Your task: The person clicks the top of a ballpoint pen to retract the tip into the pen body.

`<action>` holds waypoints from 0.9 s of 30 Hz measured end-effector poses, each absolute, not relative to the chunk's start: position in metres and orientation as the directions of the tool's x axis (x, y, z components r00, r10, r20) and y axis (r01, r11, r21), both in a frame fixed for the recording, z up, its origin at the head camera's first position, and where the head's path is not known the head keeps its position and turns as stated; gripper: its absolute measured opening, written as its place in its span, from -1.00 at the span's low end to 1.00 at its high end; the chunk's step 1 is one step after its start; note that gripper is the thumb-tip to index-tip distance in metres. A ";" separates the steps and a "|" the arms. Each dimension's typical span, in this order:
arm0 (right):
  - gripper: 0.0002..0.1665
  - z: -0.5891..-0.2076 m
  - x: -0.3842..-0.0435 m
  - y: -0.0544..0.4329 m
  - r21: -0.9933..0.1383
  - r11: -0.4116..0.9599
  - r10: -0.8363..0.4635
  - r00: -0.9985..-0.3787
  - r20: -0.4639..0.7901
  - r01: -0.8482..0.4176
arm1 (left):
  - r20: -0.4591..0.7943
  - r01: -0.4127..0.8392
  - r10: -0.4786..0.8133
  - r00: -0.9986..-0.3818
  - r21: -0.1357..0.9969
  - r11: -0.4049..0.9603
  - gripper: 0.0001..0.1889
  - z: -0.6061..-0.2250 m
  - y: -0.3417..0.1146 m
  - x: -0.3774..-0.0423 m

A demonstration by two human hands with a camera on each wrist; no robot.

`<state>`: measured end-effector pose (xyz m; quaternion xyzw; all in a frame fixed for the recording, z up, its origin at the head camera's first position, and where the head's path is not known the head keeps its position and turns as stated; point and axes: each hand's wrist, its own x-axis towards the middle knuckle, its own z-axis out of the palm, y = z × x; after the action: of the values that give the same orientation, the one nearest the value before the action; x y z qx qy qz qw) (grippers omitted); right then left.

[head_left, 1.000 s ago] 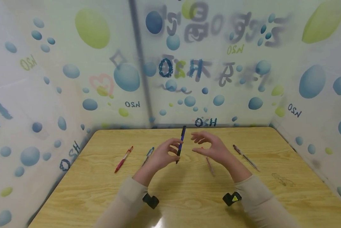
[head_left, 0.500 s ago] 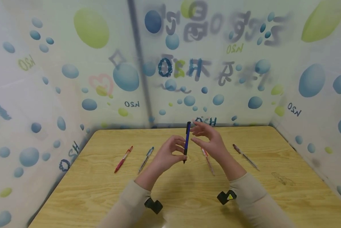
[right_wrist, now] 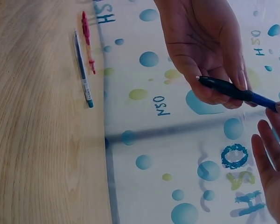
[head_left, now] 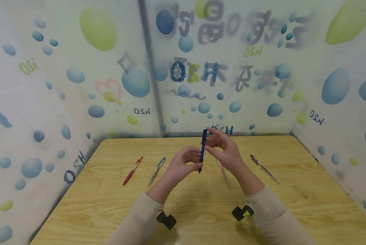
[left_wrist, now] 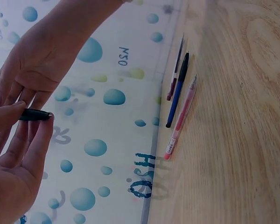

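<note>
My left hand (head_left: 183, 166) pinches the black lower part of a blue-and-black pen (head_left: 202, 149) between thumb and fingers. Held nearly upright above the table, the pen has its tip downward. My right hand (head_left: 227, 149) has its thumb and fingers on the pen's upper part. In the right wrist view, the dark grip and tip of the pen (right_wrist: 221, 87) stick out past the left hand (right_wrist: 207, 51), while the right hand (right_wrist: 275, 172) meets the blue barrel. Only the dark tip end (left_wrist: 36, 115) shows in the left wrist view.
Left on the wooden table (head_left: 201, 221) lie a red pen (head_left: 132, 172) and a clear pen with blue ends (head_left: 156, 172). To the right are a pink-red pen (head_left: 223, 174) and a brown-ended clear pen (head_left: 264, 168). Another blue pen (left_wrist: 177, 93) lies between these two.
My left hand has carried the pen rightward and slightly up. The right hand has moved left and up, and its thumb and fingers have come onto the pen.
</note>
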<state>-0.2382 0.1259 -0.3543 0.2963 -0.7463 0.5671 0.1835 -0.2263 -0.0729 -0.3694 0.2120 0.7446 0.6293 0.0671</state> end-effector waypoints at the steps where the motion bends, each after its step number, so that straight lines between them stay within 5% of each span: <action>1: -0.35 -0.354 -0.238 0.126 -0.737 0.185 -0.235 -0.757 0.609 -0.650 | 0.164 0.227 0.402 -0.901 0.968 0.112 -0.64 -0.369 -0.073 -0.226; 27: -0.37 -0.346 -0.235 0.131 -0.734 0.161 -0.273 -0.744 0.610 -0.660 | 0.128 0.171 0.425 -0.896 0.983 0.065 -0.69 -0.360 -0.063 -0.220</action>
<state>-0.2353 0.1305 -0.3464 0.3142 -0.7424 0.5664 0.1709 -0.2198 -0.0635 -0.3597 0.2060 0.7233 0.6518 0.0975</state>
